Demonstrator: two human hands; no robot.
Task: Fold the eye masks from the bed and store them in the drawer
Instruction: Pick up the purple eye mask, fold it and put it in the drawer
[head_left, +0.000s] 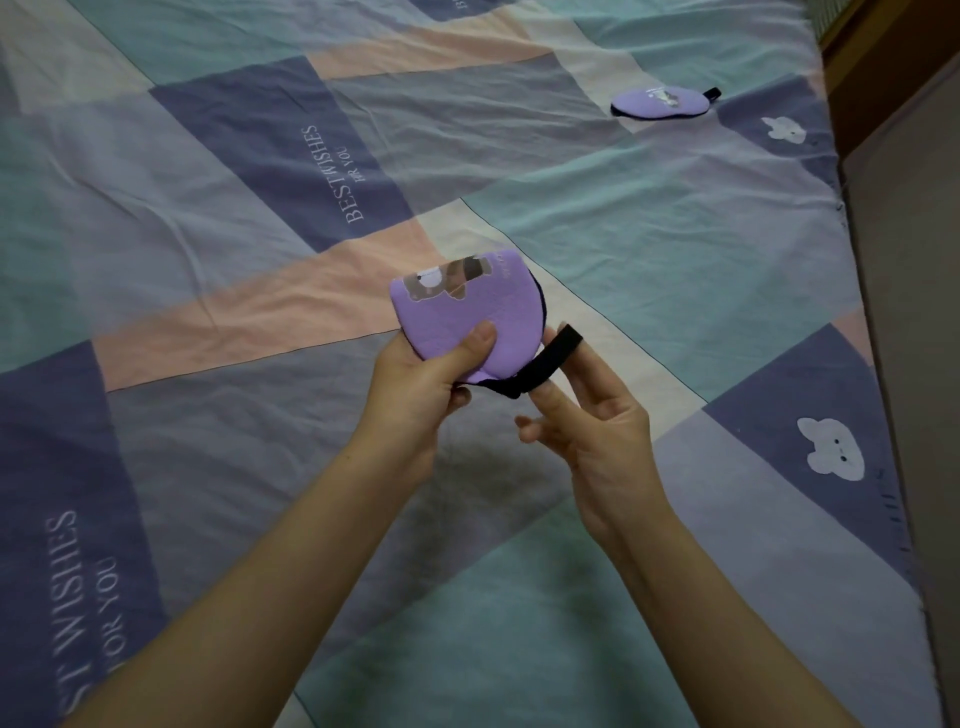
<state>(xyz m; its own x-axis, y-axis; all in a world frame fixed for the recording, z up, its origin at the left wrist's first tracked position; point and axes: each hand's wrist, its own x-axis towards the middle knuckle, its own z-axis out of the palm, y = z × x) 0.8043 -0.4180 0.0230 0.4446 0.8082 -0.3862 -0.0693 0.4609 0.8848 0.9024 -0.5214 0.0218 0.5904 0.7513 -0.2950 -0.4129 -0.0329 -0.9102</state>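
Your left hand (426, 374) is clamped on the folded purple eye mask (457, 312), thumb pressed flat on the printed face and the other fingers tucked behind it, so you're holding it up off the bed with the fold pinched together. The cartoon print sits near the top edge, and a thin dark lining peeks out along the right rim.

Your right hand (592, 431) is just beside it, fingers spread loose rather than curled into a fist, with the black elastic strap (545, 358) looped over one raised fingertip. The strap runs from that finger down to the bottom corner of the mask, pulled fairly taut (the rest of that hand isn't touching the mask itself, just the strap).

Under both hands is the patchwork bedsheet (260, 208), blocks of teal, lilac, navy and peach, with "BEST WISHES FOR YOU" printed on the navy patches and little white bear faces over toward the right edge.

Well apart from you, up near the far right of the bed, a second purple eye mask (660, 103) lies flat and unfolded on the sheet, its black strap end poking out on the right side. Past the bed's right edge you can see a strip of floor (904, 260).
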